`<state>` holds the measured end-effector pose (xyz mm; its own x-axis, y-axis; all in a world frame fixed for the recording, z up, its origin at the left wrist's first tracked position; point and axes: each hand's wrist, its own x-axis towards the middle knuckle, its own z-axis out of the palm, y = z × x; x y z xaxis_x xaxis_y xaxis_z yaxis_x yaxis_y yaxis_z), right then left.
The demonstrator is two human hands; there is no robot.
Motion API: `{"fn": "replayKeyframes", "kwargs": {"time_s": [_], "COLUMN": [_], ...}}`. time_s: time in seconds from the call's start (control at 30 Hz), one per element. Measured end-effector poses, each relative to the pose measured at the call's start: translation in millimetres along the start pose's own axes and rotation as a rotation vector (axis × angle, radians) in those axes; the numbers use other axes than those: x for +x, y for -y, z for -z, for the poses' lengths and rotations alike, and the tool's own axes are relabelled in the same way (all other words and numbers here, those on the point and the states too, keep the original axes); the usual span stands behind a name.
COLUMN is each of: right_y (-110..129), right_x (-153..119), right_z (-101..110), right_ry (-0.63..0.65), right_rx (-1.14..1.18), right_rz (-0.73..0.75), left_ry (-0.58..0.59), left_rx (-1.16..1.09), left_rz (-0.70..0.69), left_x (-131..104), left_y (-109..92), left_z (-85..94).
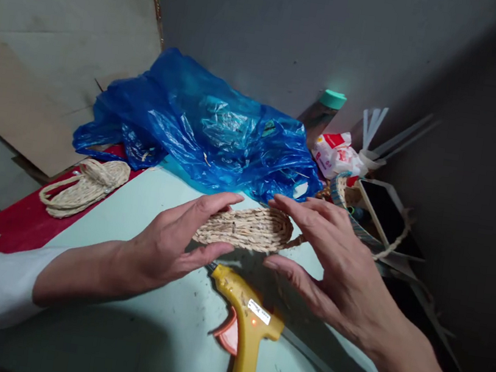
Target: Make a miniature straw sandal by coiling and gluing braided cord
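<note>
A flat oval coil of braided straw rope (246,228) is in the middle of the head view, above the tabletop. My left hand (176,234) grips its left end, thumb along the near edge and fingers over the far edge. Around the coil's right end, my right hand (325,255) is open, thumb and fingers spread apart; contact with the coil is hard to tell. A rope tail leaves the coil's right end toward that hand. Just below lies a yellow glue gun (247,321) with an orange trigger and a lit red light, its nozzle near my left thumb.
A blue plastic bag (210,125) covers the back of the pale tabletop (115,340). A bundle of braided rope (91,185) lies on red cloth at left. At right are a bottle (325,111), a wipes packet (338,154), glue sticks (373,126) and a basket (343,193) with a phone-like dark slab.
</note>
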<state>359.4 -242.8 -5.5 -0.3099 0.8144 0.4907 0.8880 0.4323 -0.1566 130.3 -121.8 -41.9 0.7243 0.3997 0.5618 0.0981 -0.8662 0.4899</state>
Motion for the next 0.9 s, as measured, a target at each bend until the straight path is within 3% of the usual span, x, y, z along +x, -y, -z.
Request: {"fn": "replayKeyframes", "kwargs": {"time_s": [0.3,0.9], "right_y": [-6.4,-2.6], "right_x": [0.3,-1.9], "right_z": [-1.8,4.6], "right_ry": [0.067,0.018], "right_rx": [0.112,0.049], "right_rz": [0.053,0.162], "left_ry": [0.008,0.05], "left_rx": [0.037,0.059], "left_rz": [-0.081,-0.122], "left_x": [-4.9,-3.9], "left_y": [1.6,-3.2], "left_z": [-2.4,4.7]}}
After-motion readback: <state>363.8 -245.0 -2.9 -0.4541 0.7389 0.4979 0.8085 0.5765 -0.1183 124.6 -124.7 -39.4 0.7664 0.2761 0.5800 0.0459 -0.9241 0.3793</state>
